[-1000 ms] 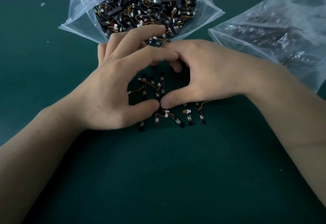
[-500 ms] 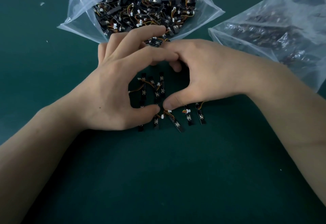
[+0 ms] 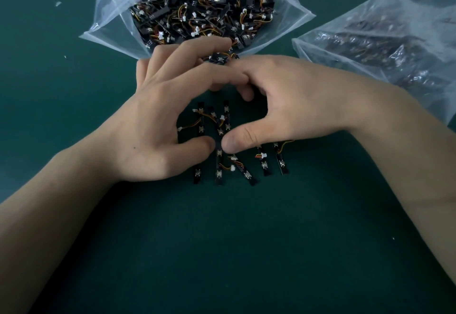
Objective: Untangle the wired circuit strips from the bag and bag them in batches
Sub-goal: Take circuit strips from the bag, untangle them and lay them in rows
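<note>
Several black circuit strips (image 3: 218, 128) with orange wires and white plugs lie side by side on the green table. My left hand (image 3: 153, 126) and my right hand (image 3: 296, 101) curve around them from both sides. The fingertips meet at the far side and the thumb tips nearly touch over the middle strip. Neither hand lifts a strip. The lower ends of the strips (image 3: 264, 168) stick out below my thumbs. Behind my fingers, a clear plastic bag (image 3: 103, 34) lies open, full of tangled strips (image 3: 202, 10). One strip (image 3: 219, 58) lies at its mouth.
A second clear plastic bag (image 3: 394, 32) with dark strips inside lies at the right, close to my right forearm. Small white scraps (image 3: 58, 3) lie on the table at the far left. Bare green table surface (image 3: 234, 252) stretches toward me.
Both hands stay cupped around the strips. My thumbs dipped slightly toward me and came back, nudging the lower strip ends a little.
</note>
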Tool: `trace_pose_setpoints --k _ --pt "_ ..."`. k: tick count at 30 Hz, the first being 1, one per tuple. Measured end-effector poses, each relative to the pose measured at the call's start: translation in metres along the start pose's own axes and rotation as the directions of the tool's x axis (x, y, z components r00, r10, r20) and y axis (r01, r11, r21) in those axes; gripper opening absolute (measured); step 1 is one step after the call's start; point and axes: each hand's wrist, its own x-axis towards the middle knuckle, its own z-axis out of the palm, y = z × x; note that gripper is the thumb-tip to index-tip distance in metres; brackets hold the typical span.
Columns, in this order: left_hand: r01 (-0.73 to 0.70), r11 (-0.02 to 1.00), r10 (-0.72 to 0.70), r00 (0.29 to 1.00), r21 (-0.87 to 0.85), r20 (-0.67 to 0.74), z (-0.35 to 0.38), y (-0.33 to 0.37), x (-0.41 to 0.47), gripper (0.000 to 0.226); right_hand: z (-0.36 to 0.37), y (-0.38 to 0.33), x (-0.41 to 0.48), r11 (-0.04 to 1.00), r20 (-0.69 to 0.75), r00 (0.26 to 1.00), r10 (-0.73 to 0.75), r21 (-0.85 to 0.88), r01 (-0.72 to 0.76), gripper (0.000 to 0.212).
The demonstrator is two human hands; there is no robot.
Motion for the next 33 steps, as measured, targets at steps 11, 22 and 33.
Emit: trace_pose_setpoints --k 11,22,33 --pt "0.0 0.999 0.0 1.0 -0.037 0.003 0.0003 0.0022 -0.0003 0.071 0.0044 -0.0016 -0.0008 0.99 0.007 1.0 -0.001 -0.142 0.002 0.091" --pt "0.008 0.999 -0.008 1.0 -0.046 0.013 0.0011 0.0021 -0.0008 0.07 0.0022 -0.0004 -0.0019 0.989 0.005 1.0 0.01 -0.148 -0.009 0.087" --pt "-0.011 1.0 0.011 0.999 0.001 -0.035 0.0091 -0.0012 -0.0005 0.073 0.0039 0.0023 -0.0004 0.986 -0.016 1.0 -0.002 -0.167 0.0 0.086"
